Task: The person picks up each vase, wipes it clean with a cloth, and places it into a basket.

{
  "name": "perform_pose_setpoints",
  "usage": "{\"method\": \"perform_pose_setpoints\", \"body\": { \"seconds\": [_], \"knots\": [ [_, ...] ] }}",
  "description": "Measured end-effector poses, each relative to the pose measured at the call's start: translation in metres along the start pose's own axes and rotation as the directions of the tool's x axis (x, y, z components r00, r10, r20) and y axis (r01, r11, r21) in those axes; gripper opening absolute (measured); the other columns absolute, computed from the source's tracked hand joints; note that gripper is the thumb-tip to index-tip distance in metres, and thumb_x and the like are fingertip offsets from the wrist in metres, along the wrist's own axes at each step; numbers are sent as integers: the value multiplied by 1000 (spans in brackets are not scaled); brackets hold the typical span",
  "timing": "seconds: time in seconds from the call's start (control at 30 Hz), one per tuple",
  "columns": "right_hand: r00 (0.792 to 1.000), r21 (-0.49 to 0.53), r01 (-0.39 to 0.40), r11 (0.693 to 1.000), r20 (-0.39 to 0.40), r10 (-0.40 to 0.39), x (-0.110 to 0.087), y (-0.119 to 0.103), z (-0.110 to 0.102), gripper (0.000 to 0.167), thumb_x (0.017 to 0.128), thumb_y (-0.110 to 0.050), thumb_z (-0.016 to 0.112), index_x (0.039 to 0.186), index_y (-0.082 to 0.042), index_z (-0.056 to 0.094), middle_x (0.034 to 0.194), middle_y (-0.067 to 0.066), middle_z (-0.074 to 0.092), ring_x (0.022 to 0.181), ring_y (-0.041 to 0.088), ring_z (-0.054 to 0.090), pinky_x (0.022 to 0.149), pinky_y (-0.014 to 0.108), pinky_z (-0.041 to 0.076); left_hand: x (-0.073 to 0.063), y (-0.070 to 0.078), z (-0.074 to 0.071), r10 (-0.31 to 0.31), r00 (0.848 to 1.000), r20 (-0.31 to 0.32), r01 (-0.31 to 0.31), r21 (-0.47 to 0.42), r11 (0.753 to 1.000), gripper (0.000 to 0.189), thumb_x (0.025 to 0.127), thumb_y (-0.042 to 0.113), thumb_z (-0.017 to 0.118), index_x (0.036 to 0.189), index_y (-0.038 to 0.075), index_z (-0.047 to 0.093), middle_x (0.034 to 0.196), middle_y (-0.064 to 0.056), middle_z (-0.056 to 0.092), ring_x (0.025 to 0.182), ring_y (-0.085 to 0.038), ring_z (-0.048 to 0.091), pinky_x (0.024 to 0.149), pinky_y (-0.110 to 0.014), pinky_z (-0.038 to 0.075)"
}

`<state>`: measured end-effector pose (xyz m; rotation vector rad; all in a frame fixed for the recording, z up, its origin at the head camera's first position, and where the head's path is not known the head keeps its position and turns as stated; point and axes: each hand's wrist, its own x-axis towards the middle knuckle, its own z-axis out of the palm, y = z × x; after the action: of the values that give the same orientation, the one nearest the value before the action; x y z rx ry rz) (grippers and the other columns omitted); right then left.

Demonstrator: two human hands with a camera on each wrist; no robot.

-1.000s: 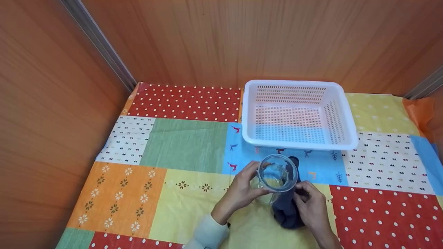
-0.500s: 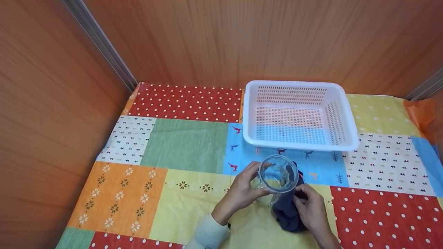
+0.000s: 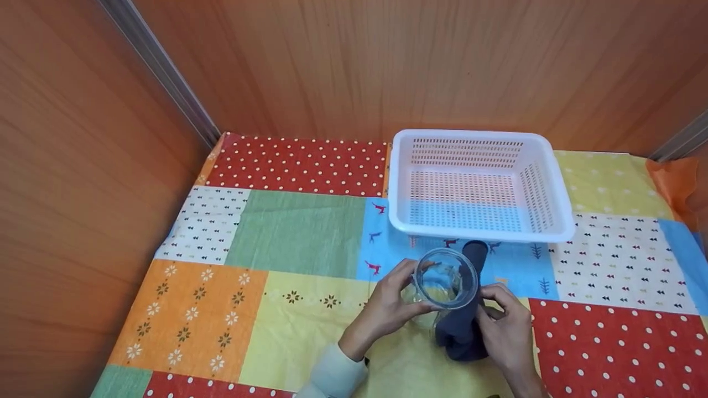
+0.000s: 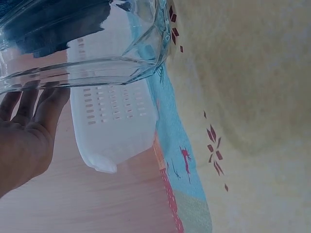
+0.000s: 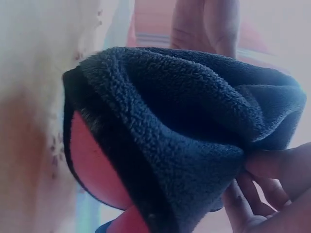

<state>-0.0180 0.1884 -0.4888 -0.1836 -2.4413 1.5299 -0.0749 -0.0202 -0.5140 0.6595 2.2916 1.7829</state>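
My left hand (image 3: 381, 304) holds a clear glass jar (image 3: 442, 282) by its left side, its round open mouth facing the head camera. With thumb and fingers, my right hand (image 3: 506, 326) pinches a dark grey cloth (image 3: 462, 334) against the jar's right side. One end of the cloth stands up past the rim and the rest bunches below. Close up in the right wrist view, the cloth (image 5: 184, 121) looks fuzzy, with a black edge band and a pinkish-red patch. Through the jar's wall (image 4: 112, 68), the left wrist view shows dark cloth; part of my left hand's grip is hidden.
A white perforated plastic basket (image 3: 481, 235) stands just beyond the jar, with nothing in it. Under everything lies a patchwork-print tablecloth (image 3: 310, 232). Wood-grain panels (image 3: 354, 72) rise at the back and left. Orange fabric (image 3: 675, 182) hangs at the far right.
The cloth's far end dipped half a second ago, showing a reddish bit, and now stands higher beside the rim. My right hand has shifted slightly right. My left hand and the jar stay put.
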Motion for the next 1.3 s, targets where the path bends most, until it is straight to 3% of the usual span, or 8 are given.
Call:
{"method": "perform_pose_setpoints", "body": {
  "seconds": [0.27, 0.43, 0.57, 0.8, 0.93, 1.1, 1.3],
  "knots": [
    [999, -43, -7, 999, 32, 9, 1, 8, 2, 21, 88, 19, 72, 99, 2, 76, 100, 10, 69, 95, 9, 67, 84, 39, 63, 0, 0, -1, 1, 1000, -10, -1, 4, 1000, 65, 88, 18, 88, 146, 15, 60, 137, -2, 62, 133, -28, 58, 116, -34, 47],
    [995, -56, -69, 996, 73, 73, 1, 20, 5, 20, 89, 18, 72, 98, 1, 74, 103, 11, 69, 101, 15, 71, 87, 35, 62, 0, 0, -1, 5, 1000, -12, -5, 17, 1000, 65, 88, 18, 88, 147, 16, 60, 137, -1, 62, 133, -25, 59, 116, -34, 47],
    [992, -85, -72, 994, 98, 81, 1, 32, 7, 18, 88, 18, 73, 95, 1, 71, 103, 12, 70, 102, 23, 72, 85, 31, 64, 0, 0, 0, 11, 1000, -16, -11, 21, 1000, 65, 88, 17, 88, 147, 16, 61, 137, -2, 63, 133, -26, 59, 116, -34, 47],
    [983, -114, -101, 988, 144, 117, 1, 50, 8, 17, 89, 16, 73, 95, 1, 71, 103, 15, 72, 94, 13, 68, 78, 27, 64, -1, 1, 0, 11, 1000, -9, -11, 29, 1000, 65, 88, 15, 88, 146, 13, 60, 136, -1, 62, 134, -22, 59, 116, -34, 48],
    [978, -130, -120, 984, 157, 140, 1, 49, 7, 16, 90, 14, 73, 97, 0, 72, 104, 15, 72, 95, 15, 68, 79, 28, 64, -1, 1, 1, 0, 1000, -6, 0, 25, 1000, 65, 88, 15, 88, 146, 17, 60, 136, 0, 62, 133, -18, 58, 115, -34, 48],
    [986, -131, -88, 987, 131, 105, 0, 40, 5, 17, 90, 14, 73, 96, -1, 74, 102, 13, 72, 95, 14, 70, 80, 27, 64, -1, 0, 2, -4, 1000, -3, 4, 18, 1000, 65, 88, 15, 88, 147, 16, 60, 136, -1, 62, 134, -27, 59, 115, -34, 48],
    [995, -50, -53, 997, 82, 57, 1, 16, 0, 18, 89, 16, 74, 99, 1, 76, 100, 9, 69, 96, 12, 69, 85, 31, 64, 0, 0, 2, 7, 1000, -4, -7, 6, 1000, 66, 87, 14, 88, 146, 10, 59, 138, -2, 61, 134, -29, 58, 116, -34, 47]
  ]
}}
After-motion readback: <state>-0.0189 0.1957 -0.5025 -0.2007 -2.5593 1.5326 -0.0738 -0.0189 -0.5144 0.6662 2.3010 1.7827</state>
